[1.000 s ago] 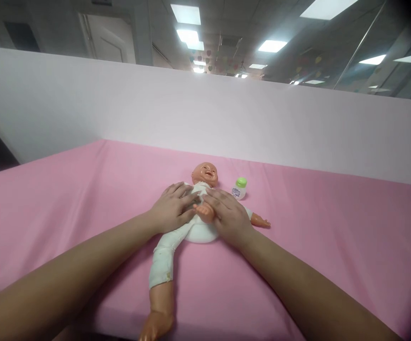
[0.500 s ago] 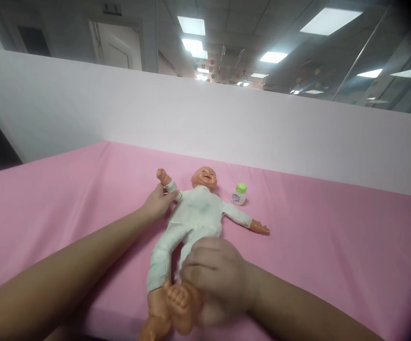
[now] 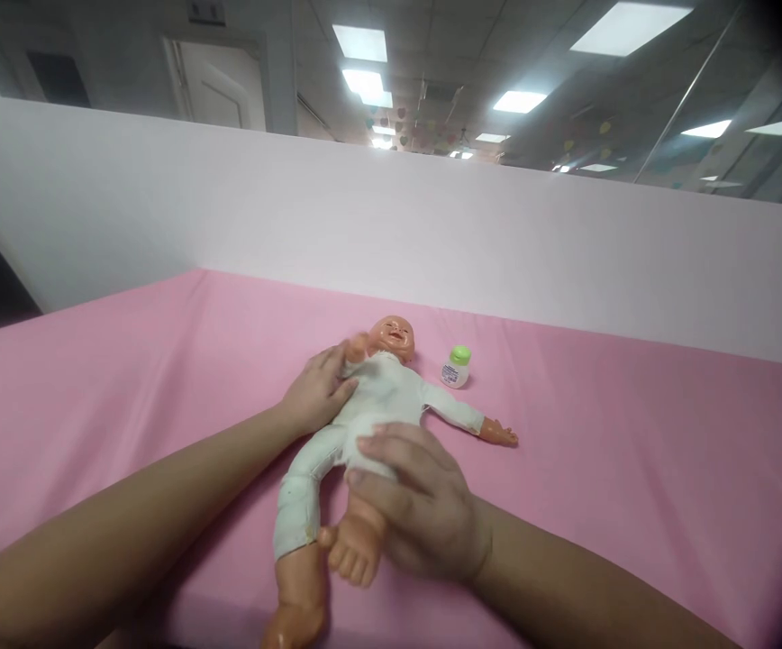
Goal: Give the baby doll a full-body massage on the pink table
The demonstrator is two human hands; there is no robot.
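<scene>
A baby doll (image 3: 387, 397) with a white cloth body and hard plastic head, hands and feet lies on its back, its head away from me. My left hand (image 3: 320, 389) is around its arm on the left, thumb against the side of the chest. That arm is bent, so the doll's small hand is beside its head. My right hand (image 3: 435, 505) grips the doll's leg on the right, fingers over the thigh and knee. This leg is folded up, with the foot below my fingers. The other leg lies stretched toward me.
A small clear bottle (image 3: 455, 370) with a green cap stands right of the doll's head. Pink cloth (image 3: 600, 451) covers the surface. Behind it runs a low white wall (image 3: 431, 234) with glass above.
My left hand has pushed the doll's arm up and inward, bringing its small hand near the head. My right hand's fingers have stretched farther over the leg, and the doll's foot has shifted upward.
</scene>
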